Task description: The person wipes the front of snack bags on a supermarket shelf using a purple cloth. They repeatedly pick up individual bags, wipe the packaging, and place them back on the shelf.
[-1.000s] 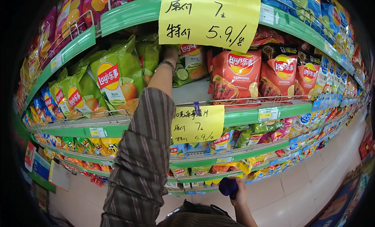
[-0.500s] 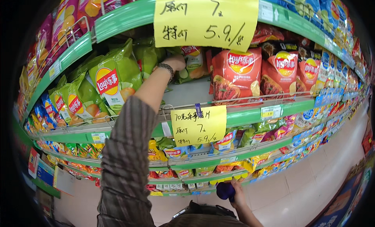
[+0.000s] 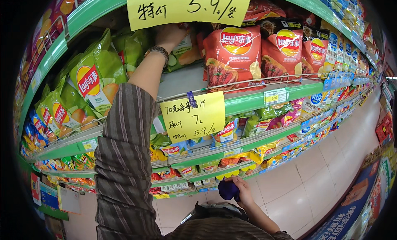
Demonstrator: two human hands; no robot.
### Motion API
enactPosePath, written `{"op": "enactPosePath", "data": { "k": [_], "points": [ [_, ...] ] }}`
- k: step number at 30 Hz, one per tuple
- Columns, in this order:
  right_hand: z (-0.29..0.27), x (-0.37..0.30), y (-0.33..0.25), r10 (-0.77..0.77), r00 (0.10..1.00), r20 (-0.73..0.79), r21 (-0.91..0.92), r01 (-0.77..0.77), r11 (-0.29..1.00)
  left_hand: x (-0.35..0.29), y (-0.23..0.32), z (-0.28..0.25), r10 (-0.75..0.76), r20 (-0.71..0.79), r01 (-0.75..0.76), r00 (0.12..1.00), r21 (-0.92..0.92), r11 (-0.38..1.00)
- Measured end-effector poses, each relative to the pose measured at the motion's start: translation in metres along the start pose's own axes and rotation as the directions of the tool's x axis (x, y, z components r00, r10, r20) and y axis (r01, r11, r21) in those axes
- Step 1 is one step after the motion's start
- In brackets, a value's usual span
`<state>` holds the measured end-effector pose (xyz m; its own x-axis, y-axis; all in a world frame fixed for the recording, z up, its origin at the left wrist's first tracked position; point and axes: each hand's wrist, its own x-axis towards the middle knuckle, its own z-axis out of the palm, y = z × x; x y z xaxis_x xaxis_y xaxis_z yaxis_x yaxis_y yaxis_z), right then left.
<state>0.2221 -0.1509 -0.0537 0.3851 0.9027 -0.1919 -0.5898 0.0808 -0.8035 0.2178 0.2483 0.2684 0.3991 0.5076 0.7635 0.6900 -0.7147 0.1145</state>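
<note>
My left hand (image 3: 171, 36) reaches deep into the upper shelf, at a green chip bag (image 3: 184, 52) standing at the back. Its fingers are hidden in shade behind a yellow handwritten sign (image 3: 188, 6), so their grip does not show. Left of my wrist stand more green chip bags, a large one (image 3: 97, 76) in front. Red chip bags (image 3: 232, 54) stand to the right of the reaching hand. Low at my side, my right hand (image 3: 244, 191) is closed on a dark purple rounded thing (image 3: 228, 190), whose kind I cannot make out.
A wire rail and green shelf edge (image 3: 252, 100) run below the bags, with a second yellow sign (image 3: 193, 115) hanging from it. Lower shelves hold many colourful snack packets. Pale floor tiles (image 3: 285, 184) lie below, and a dark blue printed display (image 3: 345, 211) stands at the right.
The view has shifted, so shelf and signs sit higher and farther left. My left hand has gone farther in behind the upper sign. The right hand still holds the purple thing.
</note>
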Motion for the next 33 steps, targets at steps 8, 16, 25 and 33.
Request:
{"op": "enactPosePath", "data": {
  "k": [8,16,25,33],
  "points": [
    [-0.023,0.012,0.006,0.006,0.999,0.050,0.130,-0.012,0.991,-0.052,0.011,-0.077,0.115,0.230,-0.020,0.966,-0.377,0.926],
    [-0.005,0.026,-0.025,0.032,0.992,0.125,0.003,-0.032,0.999,-0.288,0.041,-0.174,0.502,0.457,0.146,0.734,-0.828,0.541],
    [0.019,0.027,0.000,0.183,0.948,0.260,-0.082,-0.167,0.982,-0.370,-0.034,-0.090,-0.458,0.667,0.773,0.588,-0.630,0.075],
    [0.030,0.022,0.015,0.205,0.948,0.242,-0.099,-0.186,0.977,-0.342,-0.025,-0.066,-0.433,0.606,0.667,0.667,-0.745,-0.014]
  ]
}}
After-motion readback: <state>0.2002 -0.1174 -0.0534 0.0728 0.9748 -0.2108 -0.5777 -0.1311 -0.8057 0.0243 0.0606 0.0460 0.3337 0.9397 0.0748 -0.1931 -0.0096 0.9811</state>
